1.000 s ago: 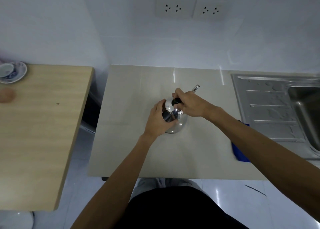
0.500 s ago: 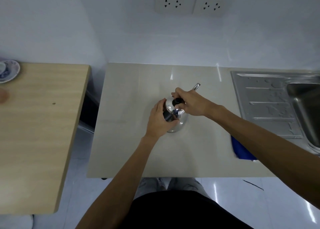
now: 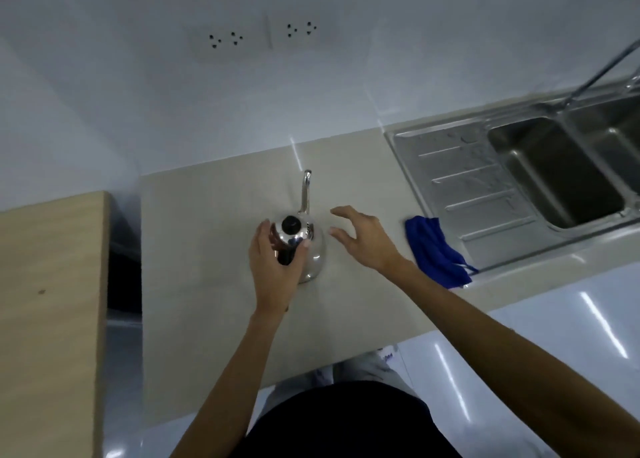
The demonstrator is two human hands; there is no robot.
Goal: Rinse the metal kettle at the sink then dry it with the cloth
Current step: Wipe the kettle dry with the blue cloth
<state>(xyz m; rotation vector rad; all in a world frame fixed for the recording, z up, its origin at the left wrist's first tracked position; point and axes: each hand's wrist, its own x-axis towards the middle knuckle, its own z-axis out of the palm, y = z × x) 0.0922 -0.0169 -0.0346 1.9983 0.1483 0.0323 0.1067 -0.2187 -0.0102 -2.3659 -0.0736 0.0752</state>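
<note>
the metal kettle (image 3: pixel 304 246) stands upright on the beige counter (image 3: pixel 214 236). left hand (image 3: pixel 275 270): fingers curled around the kettle's near side, thumb on the lid edge. right hand (image 3: pixel 365 237): fingers spread apart, clear of the kettle, just beside it. blue cloth (image 3: pixel 434 251) lies beyond the right hand, against the sink (image 3: pixel 460 166) drainboard.

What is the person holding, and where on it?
The left hand holds the metal kettle by its black handle. The right hand is open, holding nothing.

Kettle (image 3: pixel 304 246) on counter (image 3: pixel 207 249); cloth (image 3: pixel 436 253) right of it, beside the sink (image 3: pixel 450 166)
</note>
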